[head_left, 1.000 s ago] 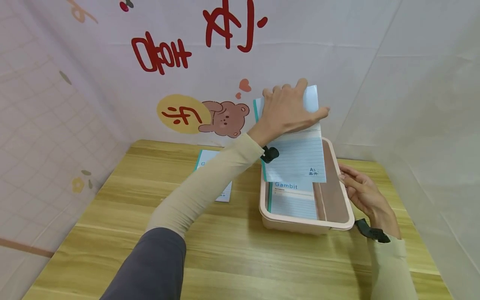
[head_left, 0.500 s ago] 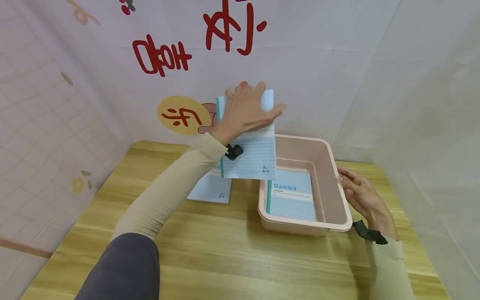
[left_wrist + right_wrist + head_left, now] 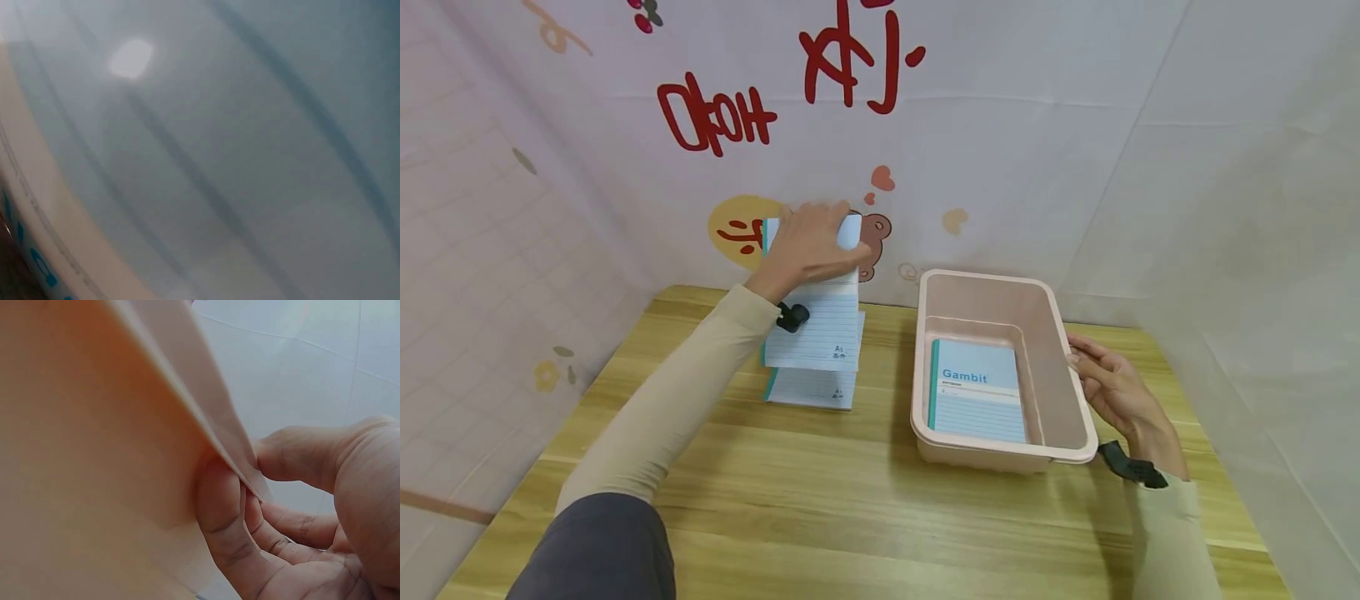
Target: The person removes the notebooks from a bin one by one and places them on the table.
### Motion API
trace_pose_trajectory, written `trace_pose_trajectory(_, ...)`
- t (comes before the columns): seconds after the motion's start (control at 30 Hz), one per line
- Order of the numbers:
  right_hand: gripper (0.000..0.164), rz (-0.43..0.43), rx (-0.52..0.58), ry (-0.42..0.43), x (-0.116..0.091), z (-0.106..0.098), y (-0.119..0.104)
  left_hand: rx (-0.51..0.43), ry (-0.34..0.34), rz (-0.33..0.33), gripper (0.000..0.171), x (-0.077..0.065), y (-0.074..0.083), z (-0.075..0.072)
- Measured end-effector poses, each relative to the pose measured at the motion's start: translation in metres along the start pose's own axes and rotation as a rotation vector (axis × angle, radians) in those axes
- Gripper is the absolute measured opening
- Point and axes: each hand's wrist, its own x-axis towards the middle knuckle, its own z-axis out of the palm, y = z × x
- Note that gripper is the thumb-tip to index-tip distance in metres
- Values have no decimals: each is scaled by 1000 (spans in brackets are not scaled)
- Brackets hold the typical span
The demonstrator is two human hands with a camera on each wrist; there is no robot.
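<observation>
My left hand (image 3: 811, 243) grips the top of a light blue lined notebook (image 3: 820, 333) with a green spine. This notebook is held up over a similar notebook (image 3: 808, 389), which lies on the table and is mostly hidden behind it. In the left wrist view, the blurred lined cover (image 3: 250, 156) fills nearly everything. My right hand (image 3: 1116, 387) pinches the right rim of a pale pink plastic bin (image 3: 1052, 333), thumb on one side and fingers under the edge, as the right wrist view shows. Inside the bin, a "Gambit" notebook (image 3: 976, 408) lies flat on the bottom.
The wood-grain table (image 3: 820, 500) ends at a white printed backdrop (image 3: 1030, 167) behind. Similar white sheets stand at the left and right sides. A strip of tabletop separates the bin from the notebooks on the left.
My left hand has carried its notebook from above the bin leftward and lowered it over the notebook on the table. The right hand stays on the bin's rim.
</observation>
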Motion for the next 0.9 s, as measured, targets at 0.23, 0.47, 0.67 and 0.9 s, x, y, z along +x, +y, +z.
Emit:
trace_pose_trajectory(0.23, 41, 1, -16, 5, 1, -1, 0, 23, -13, -6, 54, -11, -41, 13)
trace_pose_trajectory(0.47, 40, 17, -26, 15, 2, 0, 1, 56, -113, -30, 67, -31, -80, 32)
trace_pose_trajectory(0.67, 40, 15, -28, 11, 2, 0, 2, 134, -142, -24, 66, -42, -112, 46)
trace_pose_trajectory(0.9, 40, 12, -34, 4, 1, 1, 2, 165, -188, -9, 71, -48, -139, 63)
